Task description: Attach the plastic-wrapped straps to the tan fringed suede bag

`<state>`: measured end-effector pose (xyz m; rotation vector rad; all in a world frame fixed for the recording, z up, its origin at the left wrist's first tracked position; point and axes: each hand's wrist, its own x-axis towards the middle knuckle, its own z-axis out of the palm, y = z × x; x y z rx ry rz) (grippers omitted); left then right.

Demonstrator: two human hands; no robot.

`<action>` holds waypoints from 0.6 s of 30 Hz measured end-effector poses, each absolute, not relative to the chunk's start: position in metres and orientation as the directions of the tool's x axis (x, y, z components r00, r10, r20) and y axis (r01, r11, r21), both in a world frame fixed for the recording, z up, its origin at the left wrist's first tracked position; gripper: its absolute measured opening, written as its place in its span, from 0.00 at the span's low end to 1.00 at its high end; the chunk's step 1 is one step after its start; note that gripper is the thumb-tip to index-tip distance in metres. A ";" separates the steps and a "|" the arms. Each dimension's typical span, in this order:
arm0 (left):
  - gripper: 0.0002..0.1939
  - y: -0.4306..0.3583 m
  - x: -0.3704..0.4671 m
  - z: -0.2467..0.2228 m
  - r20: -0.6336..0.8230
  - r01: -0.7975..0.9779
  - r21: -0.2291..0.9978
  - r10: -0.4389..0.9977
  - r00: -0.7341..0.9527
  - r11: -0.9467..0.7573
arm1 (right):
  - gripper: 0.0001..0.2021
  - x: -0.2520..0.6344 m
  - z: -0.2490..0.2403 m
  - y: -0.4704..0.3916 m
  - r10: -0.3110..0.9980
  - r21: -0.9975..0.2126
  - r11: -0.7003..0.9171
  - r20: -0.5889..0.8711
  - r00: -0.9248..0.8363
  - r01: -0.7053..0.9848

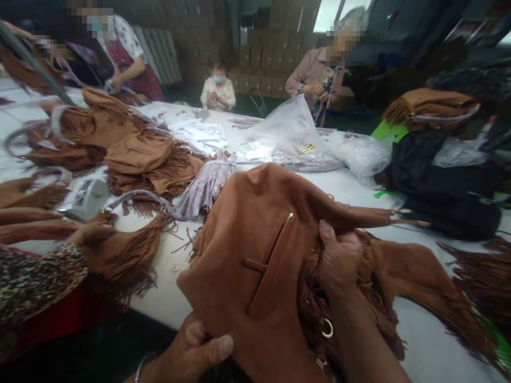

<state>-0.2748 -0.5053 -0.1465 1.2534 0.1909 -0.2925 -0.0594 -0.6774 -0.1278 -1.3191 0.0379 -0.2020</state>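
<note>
Brown fringed bag [239, 239] at white tbl. [170, 290] edge, L hand [195, 346] pinching its lower L edge, R hand [341, 255] grasping its R side; prob. soft, floppy & lightish, so best held by opp. edges, off the zip [272, 252].

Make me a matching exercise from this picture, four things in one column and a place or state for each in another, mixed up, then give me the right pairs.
Things:
1. Brown leather-like bag with a zipped slit pocket
2. See-through plastic bag with a yellow label
3. Bulky, soft black bundle
4. Person's bare left hand

Places or states:
A. At the picture's right side
B. Has a thin bracelet at its wrist
C. On the white table, beyond the hands
D. Held by the left hand and the right hand

Right pairs: 1-D, 2-C, 3-A, 4-B
</note>
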 end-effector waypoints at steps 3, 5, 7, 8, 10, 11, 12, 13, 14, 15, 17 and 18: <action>0.19 -0.499 -0.279 -0.175 -0.395 0.387 0.904 0.010 0.919 0.181 | 0.18 -0.032 -0.154 -0.644 0.113 -0.994 0.087 0.082 0.990 0.073; 0.23 -0.497 -0.276 -0.196 -0.507 0.499 0.861 0.077 0.859 0.095 | 0.20 -0.017 -0.183 -0.626 0.231 -1.000 -0.007 0.002 0.973 0.004; 0.24 -0.495 -0.272 -0.211 -0.553 0.555 0.831 0.050 0.832 -0.037 | 0.19 -0.008 -0.213 -0.614 0.280 -0.996 -0.089 -0.041 0.959 -0.017; 0.23 -0.494 -0.270 -0.214 -0.540 0.537 0.834 0.015 0.841 -0.127 | 0.18 -0.007 -0.225 -0.611 0.294 -0.992 -0.125 -0.052 0.954 -0.016; 0.20 -0.490 -0.262 -0.211 -0.453 0.426 0.846 -0.011 0.892 -0.319 | 0.16 -0.009 -0.241 -0.611 0.330 -0.984 -0.179 -0.063 0.942 -0.003; 0.19 -0.487 -0.255 -0.205 -0.387 0.361 0.842 0.016 0.922 -0.402 | 0.16 -0.012 -0.245 -0.613 0.353 -0.981 -0.195 -0.067 0.933 0.004; 0.19 -0.483 -0.246 -0.198 -0.312 0.298 0.830 0.051 0.949 -0.472 | 0.15 -0.015 -0.247 -0.615 0.378 -0.979 -0.205 -0.073 0.923 0.007; 0.18 -0.480 -0.233 -0.189 -0.219 0.229 0.813 0.083 0.972 -0.536 | 0.15 -0.018 -0.248 -0.617 0.403 -0.977 -0.212 -0.081 0.912 0.007; 0.17 -0.477 -0.217 -0.181 -0.114 0.151 0.790 0.099 0.989 -0.595 | 0.15 -0.020 -0.246 -0.618 0.426 -0.976 -0.217 -0.088 0.900 0.007; 0.15 -0.475 -0.198 -0.172 0.002 0.058 0.755 0.091 0.996 -0.653 | 0.15 -0.022 -0.244 -0.619 0.447 -0.976 -0.218 -0.094 0.889 0.007; 0.14 -0.475 -0.154 -0.157 0.177 -0.103 0.652 0.019 0.984 -0.751 | 0.14 -0.023 -0.234 -0.621 0.494 -0.978 -0.210 -0.090 0.865 0.018; 0.17 -0.478 -0.130 -0.150 0.215 -0.156 0.605 -0.029 0.976 -0.781 | 0.14 -0.021 -0.228 -0.621 0.523 -0.979 -0.201 -0.082 0.849 0.029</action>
